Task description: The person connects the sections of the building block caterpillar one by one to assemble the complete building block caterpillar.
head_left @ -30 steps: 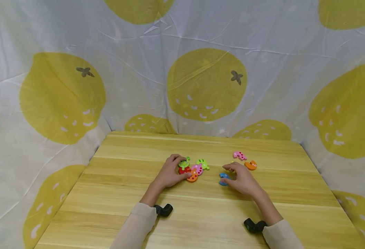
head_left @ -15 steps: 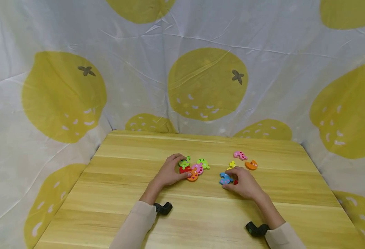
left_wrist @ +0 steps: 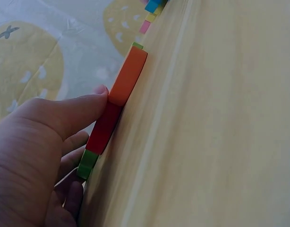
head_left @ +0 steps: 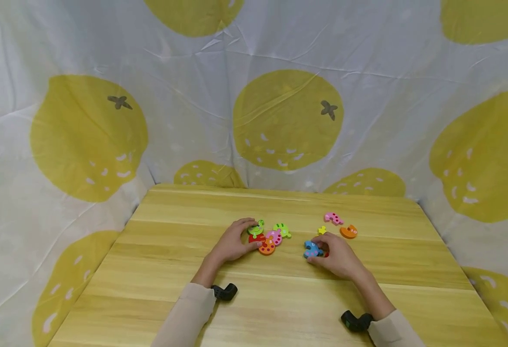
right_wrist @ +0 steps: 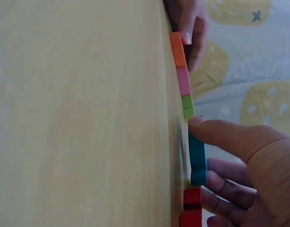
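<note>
Colourful number puzzle pieces lie on the wooden table. My left hand (head_left: 232, 243) holds the left side of a joined caterpillar puzzle: a green smiling head (head_left: 255, 228), a red piece (head_left: 255, 238), an orange piece (head_left: 267, 247), a pink piece (head_left: 275, 236) and a green striped piece (head_left: 283, 230). In the left wrist view, the thumb presses the edge where the orange (left_wrist: 128, 75) and red (left_wrist: 105, 126) pieces meet. My right hand (head_left: 339, 255) pinches a blue puzzle piece (head_left: 311, 251) between thumb and fingers; the right wrist view shows its edge (right_wrist: 197, 156) slightly off the tabletop.
Behind the right hand lie a yellow piece (head_left: 321, 230), a pink spotted piece (head_left: 333, 218) and an orange piece marked 10 (head_left: 348, 232). A red piece (right_wrist: 191, 208) sits under the right fingers. A lemon-patterned curtain (head_left: 193, 111) surrounds the table (head_left: 275, 308).
My right hand has closed its thumb and fingers on the blue piece, drawing back a little, so the yellow piece shows more fully. The left hand stays almost still at the joined pieces.
</note>
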`<state>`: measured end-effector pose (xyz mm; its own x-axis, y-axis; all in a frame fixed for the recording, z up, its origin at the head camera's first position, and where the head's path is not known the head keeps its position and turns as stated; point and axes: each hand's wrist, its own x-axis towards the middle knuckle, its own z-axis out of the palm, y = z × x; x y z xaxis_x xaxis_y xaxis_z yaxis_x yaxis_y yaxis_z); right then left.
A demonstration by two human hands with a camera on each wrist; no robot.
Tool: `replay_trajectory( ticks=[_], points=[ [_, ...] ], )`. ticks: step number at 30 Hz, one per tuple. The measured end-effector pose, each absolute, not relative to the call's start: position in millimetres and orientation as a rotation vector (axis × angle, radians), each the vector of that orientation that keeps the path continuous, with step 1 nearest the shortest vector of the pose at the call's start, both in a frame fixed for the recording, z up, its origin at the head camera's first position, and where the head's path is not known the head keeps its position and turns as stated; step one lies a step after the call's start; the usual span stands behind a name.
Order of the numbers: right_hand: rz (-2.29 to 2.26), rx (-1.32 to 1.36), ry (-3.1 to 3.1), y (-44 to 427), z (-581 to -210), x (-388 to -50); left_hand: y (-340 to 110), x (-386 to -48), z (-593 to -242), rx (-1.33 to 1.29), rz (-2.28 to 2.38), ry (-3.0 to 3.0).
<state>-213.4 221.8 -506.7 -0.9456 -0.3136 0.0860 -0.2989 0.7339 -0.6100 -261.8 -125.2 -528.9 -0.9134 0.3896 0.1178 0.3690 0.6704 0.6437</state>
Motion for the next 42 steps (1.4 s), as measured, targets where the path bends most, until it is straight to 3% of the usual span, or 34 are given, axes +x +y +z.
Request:
replay_trajectory(
  ticks=[42],
  points=[
    [-1.29,-0.256,2.862,162,-512,-250,-125,-261,-530,0.676,1.1,2.849]
  ],
)
